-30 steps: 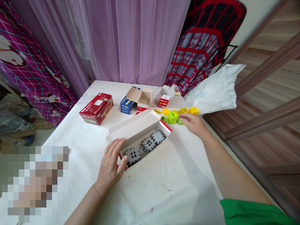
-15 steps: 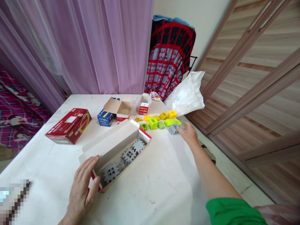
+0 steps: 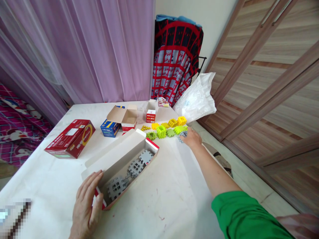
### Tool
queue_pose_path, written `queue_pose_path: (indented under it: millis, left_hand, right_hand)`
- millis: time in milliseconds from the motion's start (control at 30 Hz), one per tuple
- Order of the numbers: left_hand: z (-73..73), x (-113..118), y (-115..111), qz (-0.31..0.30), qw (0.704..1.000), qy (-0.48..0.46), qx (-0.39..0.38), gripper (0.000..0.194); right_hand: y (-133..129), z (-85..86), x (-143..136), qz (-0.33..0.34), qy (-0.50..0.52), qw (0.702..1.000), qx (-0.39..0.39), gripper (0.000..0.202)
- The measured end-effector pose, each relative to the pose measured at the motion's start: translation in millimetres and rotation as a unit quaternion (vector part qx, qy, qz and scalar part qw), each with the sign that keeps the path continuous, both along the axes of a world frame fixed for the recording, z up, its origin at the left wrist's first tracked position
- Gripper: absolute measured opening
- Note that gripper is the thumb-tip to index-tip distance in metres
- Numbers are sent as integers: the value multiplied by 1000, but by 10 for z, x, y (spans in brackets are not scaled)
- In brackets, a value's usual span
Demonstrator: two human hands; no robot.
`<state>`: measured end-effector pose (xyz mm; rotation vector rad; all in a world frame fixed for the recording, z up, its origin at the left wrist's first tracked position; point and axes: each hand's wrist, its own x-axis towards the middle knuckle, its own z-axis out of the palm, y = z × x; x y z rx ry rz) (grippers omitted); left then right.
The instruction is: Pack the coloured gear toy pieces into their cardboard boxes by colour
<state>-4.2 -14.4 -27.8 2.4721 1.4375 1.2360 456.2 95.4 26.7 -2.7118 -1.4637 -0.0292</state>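
Note:
My left hand [image 3: 86, 200] rests against the near end of a long open cardboard box [image 3: 119, 159], its fingers stretched out and the thumb apart. Inside the box lie several grey interlocking building blocks [image 3: 117, 188], some with window grids. At the table's right edge, my right hand [image 3: 193, 137] has its fingers closed round a grey building block [image 3: 183, 134], which it partly covers. Lime green blocks [image 3: 161, 131] stand in a row just beyond and left of that hand. Behind them runs a row of yellow blocks [image 3: 172, 123].
A dark red box [image 3: 71, 137] lies on the left of the white-covered table [image 3: 169, 186]. Farther back are a blue box [image 3: 109, 129], an open carton [image 3: 129, 120] and a small red-and-white box [image 3: 151, 116]. A white plastic bag [image 3: 195, 99] stands at the back right corner.
My right hand has come down over the grey block and covers more of it. My left hand stays at the box end. The whole view has shifted slightly.

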Motion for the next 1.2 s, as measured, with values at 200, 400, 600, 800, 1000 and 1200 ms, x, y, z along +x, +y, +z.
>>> queue_pose_path:
  millis: [200, 400, 600, 800, 1000, 1200]
  left_hand:
    - [17, 27, -14, 1, 1000, -7, 5, 51]
    - [82, 82, -40, 5, 1000, -12, 6, 49]
    - [80, 110, -48, 9, 1000, -15, -7, 47]
    - [123, 139, -71, 8, 1000, -12, -3, 47]
    - [163, 157, -85, 5, 1000, -15, -7, 45]
    - [150, 144, -88, 4, 1000, -21, -21, 44]
  right_hand:
    - [-1, 34, 4, -3, 12, 1000, -16, 59]
    - [-68, 254, -100, 13, 58, 998, 35, 66]
    - [-215, 568, -722, 182, 196, 960, 89, 56]
    - [-369, 744, -1464, 330, 228, 916, 16, 55]
    - [-458, 606, -1948, 433, 180, 880, -82, 50]
    - [-524, 506, -2193, 444, 102, 880, -137, 44]
